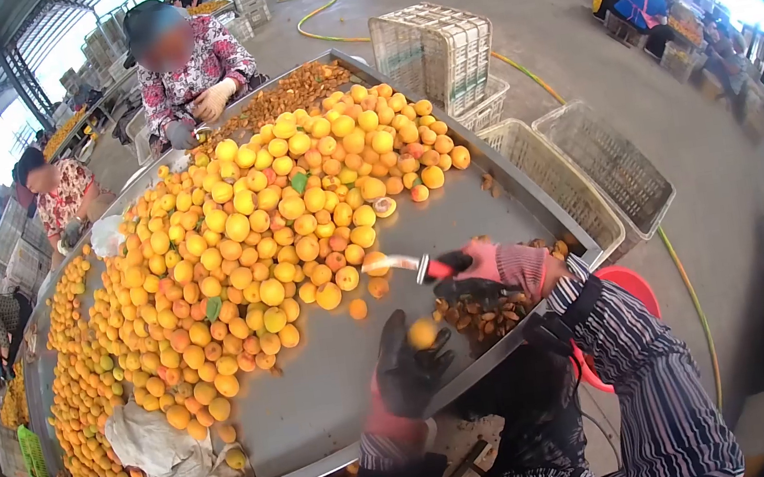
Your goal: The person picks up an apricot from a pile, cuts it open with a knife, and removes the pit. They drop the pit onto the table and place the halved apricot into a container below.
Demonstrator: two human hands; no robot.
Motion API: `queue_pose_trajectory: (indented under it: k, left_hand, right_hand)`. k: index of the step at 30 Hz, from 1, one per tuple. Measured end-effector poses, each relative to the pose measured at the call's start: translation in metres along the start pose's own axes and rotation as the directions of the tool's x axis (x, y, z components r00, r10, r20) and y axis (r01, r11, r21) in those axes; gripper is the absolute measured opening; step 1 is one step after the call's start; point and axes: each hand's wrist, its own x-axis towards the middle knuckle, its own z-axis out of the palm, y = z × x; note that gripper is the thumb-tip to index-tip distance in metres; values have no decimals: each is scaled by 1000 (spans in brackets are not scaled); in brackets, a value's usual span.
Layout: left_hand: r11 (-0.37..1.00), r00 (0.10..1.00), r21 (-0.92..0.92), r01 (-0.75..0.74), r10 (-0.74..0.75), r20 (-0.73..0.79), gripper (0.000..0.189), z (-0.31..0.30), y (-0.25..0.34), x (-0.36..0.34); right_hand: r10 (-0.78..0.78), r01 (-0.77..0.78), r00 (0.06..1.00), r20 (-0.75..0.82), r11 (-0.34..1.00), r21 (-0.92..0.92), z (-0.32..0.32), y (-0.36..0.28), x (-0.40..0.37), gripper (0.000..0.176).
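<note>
My left hand (407, 370), in a black glove with a pink cuff, is at the metal table's near edge with a slightly blurred yellow apricot (423, 333) between thumb and fingers. My right hand (493, 272), in a black and pink glove, grips a curved knife (426, 268) by its red and black handle. The blade points left, its tip overlapping an apricot at the edge of the large apricot pile (245, 227) in view. Below my right hand lies a heap of brown apricot pits (484, 317).
The metal table (326, 395) has a raised rim. A crumpled cloth (160, 446) lies at its near left. Plastic crates (553, 177) stand right of it, and a red basin (628, 288) is below my right arm. A co-worker (187, 76) sits across; others work farther off.
</note>
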Motion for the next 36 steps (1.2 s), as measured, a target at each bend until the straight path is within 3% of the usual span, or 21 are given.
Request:
queue_pose_trajectory:
  k: [1, 3, 4, 5, 7, 8, 10, 11, 14, 15, 18, 20, 22, 24, 26, 28, 30, 31, 32, 34, 36]
  left_hand:
    - [999, 998, -40, 16, -13, 57, 39, -4, 5, 1]
    - [997, 995, -68, -38, 45, 95, 35, -14, 5, 3]
    - [996, 994, -69, -50, 57, 95, 35, -15, 6, -1]
    - [990, 989, 81, -119, 111, 93, 34, -14, 9, -11]
    - [915, 965, 318, -247, 202, 168, 30, -22, 13, -18]
    - [912, 964, 322, -253, 210, 161, 30, -24, 16, -21]
    - [929, 979, 317, -193, 158, 132, 26, -26, 23, -26]
    - [992, 996, -118, 42, -33, 78, 27, -33, 28, -20]
    - [995, 999, -104, -4, 7, 32, 31, -45, 24, -15]
    - [994, 1000, -111, 7, -4, 31, 31, -50, 22, -9]
    - [969, 998, -242, 52, -55, -4, 27, -59, 18, 2]
    - [942, 990, -317, 112, -133, -47, 25, -49, 19, 7]
    - [943, 990, -317, 98, -125, -68, 23, -53, 13, 14]
    - [943, 988, -320, 90, -124, -87, 22, -58, 9, 15]
    - [940, 988, -327, 99, -132, -78, 20, -59, 9, 14]
    - [935, 993, -345, 78, -103, -57, 19, -66, 7, 14]
    - [931, 996, -358, 66, -83, -33, 18, -70, 4, 14]
    - [936, 997, -350, 43, -62, -44, 17, -71, 3, 14]
    - [940, 997, -340, 19, -42, -58, 17, -72, 2, 13]
    - [949, 997, -317, 12, -34, -63, 17, -69, 7, 6]
    - [951, 997, -310, 4, -27, -68, 17, -69, 8, 4]
  right_hand:
    - [-342, 233, 903, -260, 898, -373, -9, 9, 16, 41]
    - [100, -224, 898, -428, 942, -251, -45, 8, 37, 42]
    - [174, -212, 815, -552, 977, -4, -60, 23, 53, 42]
    - [277, -155, 720, -636, 958, 243, -76, 46, 72, 42]
    - [320, -210, 560, -764, 947, 243, -110, 82, 108, 38]
    - [201, -204, 524, -828, 973, 108, -136, 141, 139, 41]
    - [418, -165, 595, -686, 899, 405, -142, 120, 141, 44]
    - [443, -213, 593, -673, 892, 399, -156, 158, 167, 43]
    - [409, -78, 629, -661, 879, 470, -143, 163, 160, 40]
    - [454, 105, 638, -621, 748, 655, -121, 111, 135, 37]
    - [588, -58, 580, -564, 720, 691, -119, 114, 133, 37]
    - [586, 12, 648, -486, 630, 776, -94, 108, 137, 42]
    - [317, 266, 801, -508, 571, 776, -70, 94, 142, 51]
    - [412, 8, 822, -393, 682, 731, -48, 96, 168, 48]
    - [360, -106, 858, -367, 823, 559, -18, 119, 201, 45]
    - [318, 16, 847, -425, 785, 619, 26, 57, 174, 47]
    - [169, 2, 861, -479, 942, 335, 59, 82, 196, 45]
    - [213, -62, 878, -429, 938, 340, 72, 53, 180, 45]
    - [177, -76, 954, -242, 923, 376, 74, 35, 166, 46]
    - [-77, 69, 984, -158, 996, -55, 61, 35, 164, 47]
    - [17, -14, 912, -410, 1000, 11, 24, 10, 134, 49]
